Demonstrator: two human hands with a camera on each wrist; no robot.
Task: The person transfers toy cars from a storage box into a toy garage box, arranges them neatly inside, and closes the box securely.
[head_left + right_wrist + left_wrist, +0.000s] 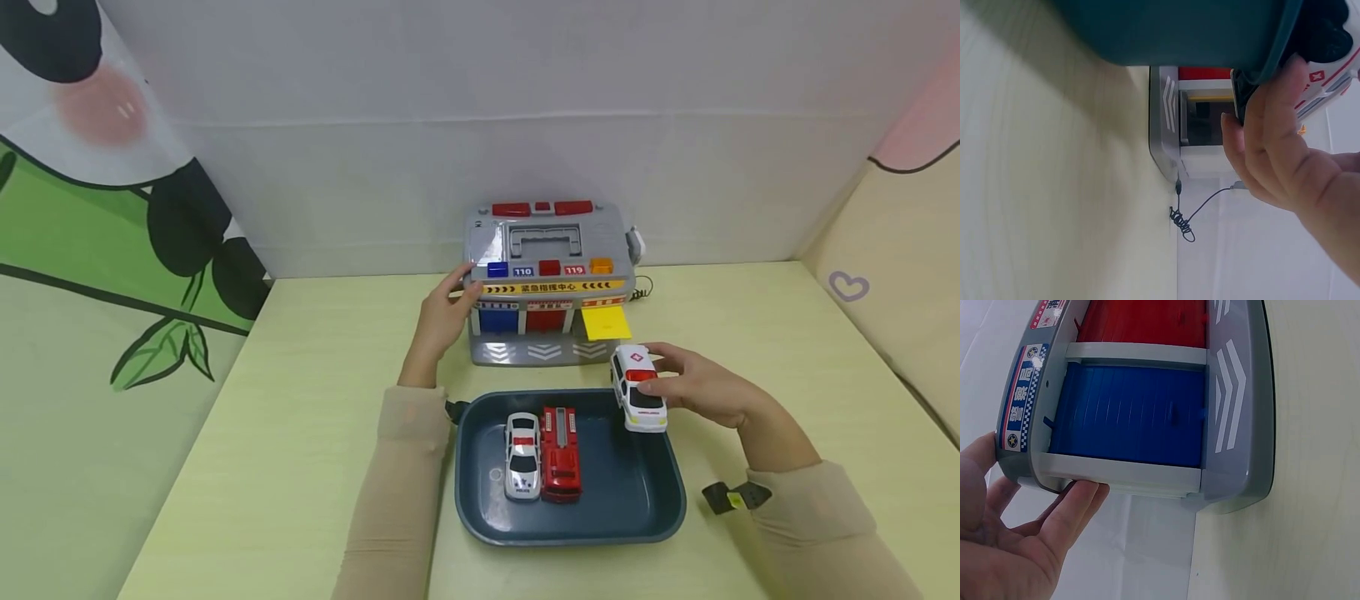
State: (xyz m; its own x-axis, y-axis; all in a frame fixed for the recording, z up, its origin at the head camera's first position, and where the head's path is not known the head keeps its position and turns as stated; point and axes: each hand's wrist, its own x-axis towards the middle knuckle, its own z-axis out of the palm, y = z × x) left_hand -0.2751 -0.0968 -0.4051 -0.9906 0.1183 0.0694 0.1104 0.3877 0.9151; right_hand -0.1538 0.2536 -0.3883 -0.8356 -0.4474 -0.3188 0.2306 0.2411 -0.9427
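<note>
A white toy ambulance [639,390] is gripped between the thumb and fingers of my right hand [701,385], over the back right corner of the tray. My left hand [441,318] rests against the left side of a grey toy garage [546,250]. In the left wrist view, fingers touch the garage's edge beside the blue door [1129,412]. The yellow door [606,323] on the right is raised, while the blue and red doors [546,321] are down. Through the right wrist view, a dark bay [1205,122] shows behind the ambulance [1335,75].
A dark blue tray [570,533] stands in front of the garage, holding a white police car [522,457] and a red fire truck [561,455]. A coiled cord [1182,219] hangs at the garage's right side. Behind is a pale cloth wall [360,183].
</note>
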